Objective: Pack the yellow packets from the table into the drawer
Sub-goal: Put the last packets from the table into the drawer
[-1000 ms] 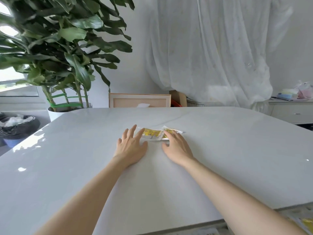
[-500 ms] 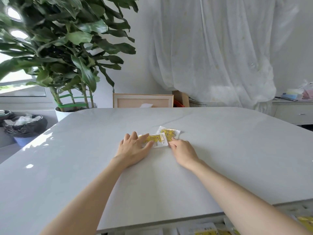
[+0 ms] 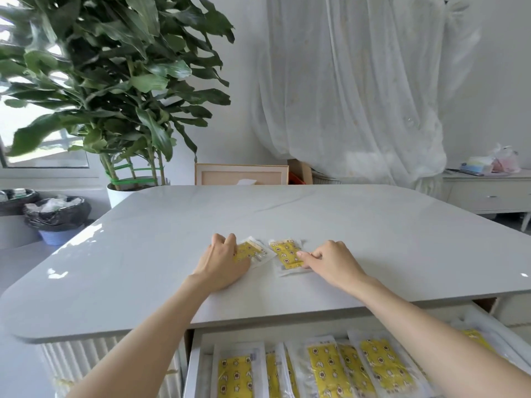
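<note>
Two yellow packets in clear wrappers lie on the pale table (image 3: 373,239). My left hand (image 3: 222,262) rests on the left packet (image 3: 253,251), its fingers curled over the packet's left end. My right hand (image 3: 330,261) pinches the right edge of the right packet (image 3: 287,254) with thumb and fingertips. Both packets lie flat on the tabletop. Below the table's front edge, an open white drawer (image 3: 191,369) holds several yellow packets (image 3: 327,369) laid side by side.
A large potted plant (image 3: 115,96) stands at the back left, with bins in black bags (image 3: 57,214) beside it. A framed board (image 3: 241,173) leans behind the table. A white sideboard (image 3: 488,193) sits at the right under a sheer curtain.
Both hands slid the two packets toward me and apart. The view tipped down, so the open drawer with its packets now shows.
</note>
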`<state>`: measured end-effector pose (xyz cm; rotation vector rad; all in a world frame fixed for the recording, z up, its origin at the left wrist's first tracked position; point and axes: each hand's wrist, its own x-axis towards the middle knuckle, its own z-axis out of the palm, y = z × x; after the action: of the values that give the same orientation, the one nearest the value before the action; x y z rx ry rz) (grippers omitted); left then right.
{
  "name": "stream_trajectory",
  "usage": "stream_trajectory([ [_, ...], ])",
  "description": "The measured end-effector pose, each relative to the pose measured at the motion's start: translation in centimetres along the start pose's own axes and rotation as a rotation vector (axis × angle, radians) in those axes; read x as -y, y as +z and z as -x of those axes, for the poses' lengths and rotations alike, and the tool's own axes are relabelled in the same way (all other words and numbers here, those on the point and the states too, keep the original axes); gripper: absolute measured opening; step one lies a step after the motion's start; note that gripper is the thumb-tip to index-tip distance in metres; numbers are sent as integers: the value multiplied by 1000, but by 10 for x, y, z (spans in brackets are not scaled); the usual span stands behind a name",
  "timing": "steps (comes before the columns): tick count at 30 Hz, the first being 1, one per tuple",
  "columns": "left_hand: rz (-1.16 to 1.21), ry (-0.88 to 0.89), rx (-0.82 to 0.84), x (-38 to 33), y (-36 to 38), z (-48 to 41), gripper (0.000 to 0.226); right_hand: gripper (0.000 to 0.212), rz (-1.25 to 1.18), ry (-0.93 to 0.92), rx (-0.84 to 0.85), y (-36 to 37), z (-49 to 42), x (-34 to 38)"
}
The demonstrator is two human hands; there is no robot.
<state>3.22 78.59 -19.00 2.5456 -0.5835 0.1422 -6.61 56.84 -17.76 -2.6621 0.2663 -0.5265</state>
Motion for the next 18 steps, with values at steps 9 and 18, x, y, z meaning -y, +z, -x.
stream_trajectory([
  [9, -74, -32, 229, -26, -28, 24, 47, 47, 114, 177, -54, 7, 25, 26],
  [18, 67, -162, 196, -29, -23, 42, 90, 94, 34, 384, 211, 1, 17, 28],
])
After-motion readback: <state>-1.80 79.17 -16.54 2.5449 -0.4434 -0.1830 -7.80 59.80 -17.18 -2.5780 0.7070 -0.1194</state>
